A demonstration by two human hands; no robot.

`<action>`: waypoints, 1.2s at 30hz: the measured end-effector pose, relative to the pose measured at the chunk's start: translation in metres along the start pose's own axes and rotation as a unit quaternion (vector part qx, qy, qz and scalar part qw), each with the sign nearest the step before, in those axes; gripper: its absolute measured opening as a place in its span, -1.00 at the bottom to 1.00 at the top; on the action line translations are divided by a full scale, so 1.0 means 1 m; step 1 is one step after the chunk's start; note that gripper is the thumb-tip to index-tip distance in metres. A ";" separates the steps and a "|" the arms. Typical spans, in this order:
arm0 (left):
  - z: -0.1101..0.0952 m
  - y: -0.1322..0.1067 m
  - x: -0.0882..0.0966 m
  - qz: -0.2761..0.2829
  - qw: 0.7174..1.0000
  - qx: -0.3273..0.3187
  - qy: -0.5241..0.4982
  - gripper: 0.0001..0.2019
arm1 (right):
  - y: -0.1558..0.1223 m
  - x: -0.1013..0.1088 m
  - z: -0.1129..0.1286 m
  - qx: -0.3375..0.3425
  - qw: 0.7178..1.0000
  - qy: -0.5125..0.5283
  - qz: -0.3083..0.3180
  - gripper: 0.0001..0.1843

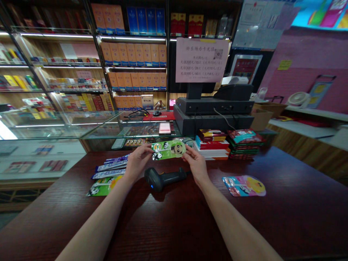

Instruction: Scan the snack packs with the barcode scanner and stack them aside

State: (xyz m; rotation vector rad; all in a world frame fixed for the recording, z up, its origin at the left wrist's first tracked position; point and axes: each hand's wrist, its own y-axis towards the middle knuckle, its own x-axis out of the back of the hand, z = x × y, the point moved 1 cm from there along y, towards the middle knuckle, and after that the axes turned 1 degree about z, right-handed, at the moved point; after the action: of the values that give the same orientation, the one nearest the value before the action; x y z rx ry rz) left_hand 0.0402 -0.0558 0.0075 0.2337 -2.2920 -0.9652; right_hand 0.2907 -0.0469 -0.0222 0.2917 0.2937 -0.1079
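Observation:
A green panda lollipop pack (168, 149) is held up over the dark wooden counter (174, 221), level and lengthwise. My left hand (139, 159) pinches its left end and my right hand (195, 163) pinches its right end, by the round panda face. Just below the pack a black barcode scanner (163, 178) lies on its side with a blue light at its head. Another green panda pack (104, 185) and several blue-and-white wrapped packs (111, 167) lie to the left. A pink and blue panda pack (244, 185) lies to the right.
Stacks of flat snack packs (228, 143) stand at the counter's far edge, in front of a black cash register (214, 108) with a pink paper notice (201, 59). A glass display case (67, 125) runs to the left, with shelves of boxed goods (136, 54) behind it.

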 end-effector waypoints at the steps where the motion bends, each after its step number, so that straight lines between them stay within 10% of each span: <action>1: 0.000 0.000 -0.001 0.005 1.000 0.006 -0.001 -0.87 | 0.000 0.000 -0.001 -0.003 1.000 0.000 -0.004 -0.41; 18: -0.004 0.001 0.003 0.039 0.971 -0.130 0.195 -0.23 | -0.003 0.001 -0.004 0.096 0.979 -0.177 -0.014 -0.29; 36: 0.004 0.000 -0.001 0.049 0.962 -0.152 0.221 -0.27 | -0.014 -0.003 0.005 0.196 0.929 -0.312 0.012 -0.40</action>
State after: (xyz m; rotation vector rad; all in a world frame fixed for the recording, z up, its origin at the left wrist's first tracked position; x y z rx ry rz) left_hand 0.0386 -0.0535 0.0051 0.1805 -1.7114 -1.0742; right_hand 0.2873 -0.0614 -0.0200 0.6389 -0.3730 -0.2287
